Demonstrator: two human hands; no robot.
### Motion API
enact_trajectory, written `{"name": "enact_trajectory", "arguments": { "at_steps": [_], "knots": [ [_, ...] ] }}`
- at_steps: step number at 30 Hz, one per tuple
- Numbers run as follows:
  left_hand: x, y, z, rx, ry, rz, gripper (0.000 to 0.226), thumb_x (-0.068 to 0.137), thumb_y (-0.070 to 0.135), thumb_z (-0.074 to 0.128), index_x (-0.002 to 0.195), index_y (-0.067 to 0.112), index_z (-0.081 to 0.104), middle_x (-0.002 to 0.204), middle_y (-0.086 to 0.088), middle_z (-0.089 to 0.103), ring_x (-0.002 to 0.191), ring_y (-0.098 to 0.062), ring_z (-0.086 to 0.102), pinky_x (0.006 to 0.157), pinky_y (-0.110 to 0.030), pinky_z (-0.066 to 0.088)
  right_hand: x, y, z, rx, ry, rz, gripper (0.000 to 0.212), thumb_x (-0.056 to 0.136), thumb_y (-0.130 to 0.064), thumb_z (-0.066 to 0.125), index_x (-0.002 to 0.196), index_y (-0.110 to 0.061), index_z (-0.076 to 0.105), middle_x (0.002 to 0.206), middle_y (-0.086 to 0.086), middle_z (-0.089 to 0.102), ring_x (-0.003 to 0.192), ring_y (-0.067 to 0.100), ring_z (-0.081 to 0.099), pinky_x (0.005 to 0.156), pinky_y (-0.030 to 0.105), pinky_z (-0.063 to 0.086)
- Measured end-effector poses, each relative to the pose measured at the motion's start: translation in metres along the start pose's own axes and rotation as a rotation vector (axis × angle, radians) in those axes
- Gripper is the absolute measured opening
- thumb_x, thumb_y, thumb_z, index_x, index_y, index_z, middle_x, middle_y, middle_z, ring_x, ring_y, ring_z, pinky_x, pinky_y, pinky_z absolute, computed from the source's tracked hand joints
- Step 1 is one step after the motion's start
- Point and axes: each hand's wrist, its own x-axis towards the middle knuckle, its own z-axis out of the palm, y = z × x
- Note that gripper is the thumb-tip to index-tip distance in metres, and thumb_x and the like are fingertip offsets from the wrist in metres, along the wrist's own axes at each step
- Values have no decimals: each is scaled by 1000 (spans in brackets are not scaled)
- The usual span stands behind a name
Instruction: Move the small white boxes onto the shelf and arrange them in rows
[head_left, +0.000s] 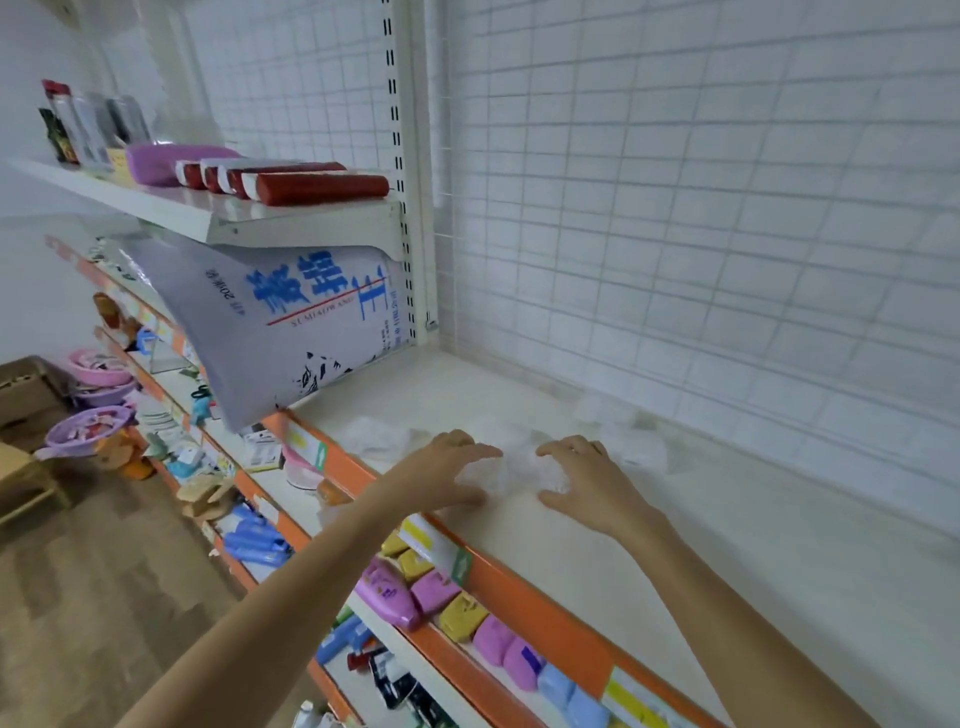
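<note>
Several small white boxes lie on the cream shelf (727, 545), blurred and pale against it. My left hand (447, 467) rests curled on one white box (483, 475) near the shelf's front edge. My right hand (592, 478) is curled on another white box (551, 475) right beside it. Between the two hands the boxes nearly touch. More white boxes lie to the left (379, 436), behind the right hand (636, 447) and near the back grid (602, 408). Their edges are too washed out to tell how they are lined up.
A large white bag with blue characters (291, 322) leans at the shelf's left end under an upper shelf (208, 218) holding red tubes. A white wire grid (701, 234) backs the shelf. Lower shelves hold pink, yellow and blue packs (457, 608). The shelf's front lip is orange.
</note>
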Motion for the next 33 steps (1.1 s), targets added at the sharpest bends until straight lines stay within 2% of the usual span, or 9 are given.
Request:
{"name": "enact_trajectory", "arguments": {
  "at_steps": [4, 10, 13, 18, 23, 26, 28, 30, 33],
  "knots": [
    [23, -19, 1, 24, 49, 1, 59, 86, 36, 61, 139, 37, 35, 136, -3, 34, 125, -18, 34, 101, -26, 28, 17, 10, 4, 73, 30, 4, 54, 83, -34, 62, 133, -27, 43, 131, -3, 41, 121, 16, 36, 93, 25, 34],
    [55, -37, 2, 60, 40, 9, 62, 88, 36, 58, 142, 38, 26, 139, -7, 24, 128, -24, 27, 105, -39, 33, 35, 11, 12, 112, 77, 43, 55, 84, -34, 62, 135, -23, 42, 130, -2, 37, 122, 15, 34, 96, 25, 36],
    [66, -45, -3, 92, -23, 57, 64, 89, 40, 55, 143, 38, 21, 137, -9, 20, 124, -28, 24, 106, -39, 27, 37, 10, 13, 138, 75, 85, 61, 81, -38, 64, 136, -24, 41, 128, -4, 33, 121, 14, 30, 97, 24, 36],
    [75, -63, -8, 64, 7, 202, 60, 87, 47, 54, 141, 34, 32, 124, -7, 32, 110, -22, 34, 102, -33, 32, 34, 9, 16, 218, 55, 142, 60, 83, -31, 63, 138, -27, 38, 117, -9, 27, 117, 11, 28, 96, 19, 29],
    [78, -73, -23, -141, 44, 308, 87, 71, 84, 23, 122, 20, 53, 104, 0, 53, 85, -13, 51, 81, -23, 40, 27, 8, 8, 272, 139, 190, 41, 82, -33, 66, 120, -30, 52, 116, -12, 43, 109, 9, 45, 90, 19, 35],
    [80, -76, -32, -264, 36, 206, 63, 76, 74, 34, 105, 22, 56, 95, -1, 65, 82, -17, 60, 74, -32, 47, 22, 1, -4, 419, 230, 272, 13, 85, -35, 62, 95, -26, 60, 97, -9, 59, 83, 9, 58, 73, 22, 47],
    [85, -78, -34, -312, 9, 113, 48, 89, 57, 37, 94, 14, 59, 89, -9, 66, 78, -23, 60, 66, -30, 47, 20, -6, -10, 603, 272, 355, 19, 90, -32, 55, 81, -16, 60, 77, 0, 64, 64, 9, 61, 60, 24, 50],
    [88, -75, -35, -351, -28, 64, 42, 96, 40, 39, 93, 4, 61, 86, -12, 65, 71, -19, 57, 58, -19, 40, 19, -12, -15, 710, 291, 455, 26, 94, -26, 49, 81, -6, 59, 72, 8, 63, 50, 4, 60, 48, 16, 46],
    [87, -70, -33, -455, -112, 5, 43, 97, 37, 39, 97, 2, 62, 80, -6, 64, 66, -11, 58, 51, -13, 40, 18, -12, -13, 673, 257, 515, 21, 96, -20, 45, 95, -4, 60, 78, 6, 63, 43, 2, 57, 42, 13, 42]
  ]
}}
